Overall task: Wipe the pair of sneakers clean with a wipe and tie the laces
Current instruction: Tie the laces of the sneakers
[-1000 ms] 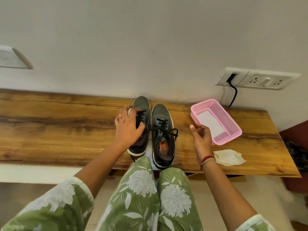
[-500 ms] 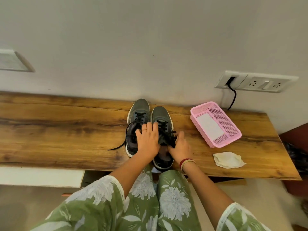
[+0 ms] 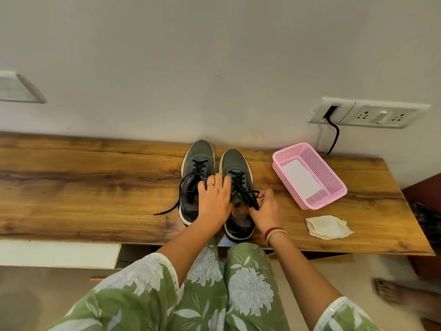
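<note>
One shift: left hand (image 3: 214, 201) onto right sneaker (image 3: 235, 162) | right hand (image 3: 265, 211) pinches lace (image 3: 250, 193)

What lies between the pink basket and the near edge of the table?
A crumpled wipe, apart from the pink basket; the head view shows it.

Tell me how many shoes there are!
2. The left sneaker stands on the table; the right sneaker sits beside it, the left hand on it, the right hand pinching its laces.
</note>
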The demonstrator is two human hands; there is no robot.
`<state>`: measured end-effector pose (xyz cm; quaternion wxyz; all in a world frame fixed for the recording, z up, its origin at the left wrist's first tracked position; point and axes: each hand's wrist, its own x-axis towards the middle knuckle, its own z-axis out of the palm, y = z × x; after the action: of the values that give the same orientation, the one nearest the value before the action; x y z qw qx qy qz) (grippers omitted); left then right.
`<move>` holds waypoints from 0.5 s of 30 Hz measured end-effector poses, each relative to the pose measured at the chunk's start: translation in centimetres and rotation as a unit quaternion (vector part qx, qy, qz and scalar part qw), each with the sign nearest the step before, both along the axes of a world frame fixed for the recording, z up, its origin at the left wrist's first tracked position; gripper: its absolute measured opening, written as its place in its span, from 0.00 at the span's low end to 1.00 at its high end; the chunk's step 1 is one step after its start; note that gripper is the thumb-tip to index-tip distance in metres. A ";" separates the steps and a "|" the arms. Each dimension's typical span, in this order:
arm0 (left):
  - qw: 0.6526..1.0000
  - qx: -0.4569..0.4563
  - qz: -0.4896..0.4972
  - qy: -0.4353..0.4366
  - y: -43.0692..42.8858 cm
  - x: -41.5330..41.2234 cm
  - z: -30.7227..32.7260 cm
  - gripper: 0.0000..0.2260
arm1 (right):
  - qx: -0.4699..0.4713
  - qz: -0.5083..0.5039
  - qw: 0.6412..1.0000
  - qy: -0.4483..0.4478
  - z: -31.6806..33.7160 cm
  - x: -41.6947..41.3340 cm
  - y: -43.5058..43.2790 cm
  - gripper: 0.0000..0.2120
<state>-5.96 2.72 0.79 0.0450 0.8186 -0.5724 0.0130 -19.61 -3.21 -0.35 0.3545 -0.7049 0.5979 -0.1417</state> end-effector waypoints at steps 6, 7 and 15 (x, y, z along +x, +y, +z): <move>0.988 0.074 -0.044 0.126 -0.2 -1.4 0.6 0.28 | -0.021 0.014 0.999 0.040 -0.1 -0.8 -0.7 0.13; 0.985 0.081 -0.044 0.147 -0.3 -1.6 0.6 0.27 | -0.028 0.005 0.999 0.036 -0.1 -0.9 -0.7 0.12; 0.971 0.060 -0.043 0.225 -3.6 -2.7 0.5 0.22 | -0.035 -0.058 0.998 0.015 -0.1 -2.3 -2.0 0.11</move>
<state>-8.68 -0.91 1.33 0.1240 0.7761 -0.5822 -0.2080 -21.92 -5.17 -0.46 0.3122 -0.6831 0.6374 -0.1723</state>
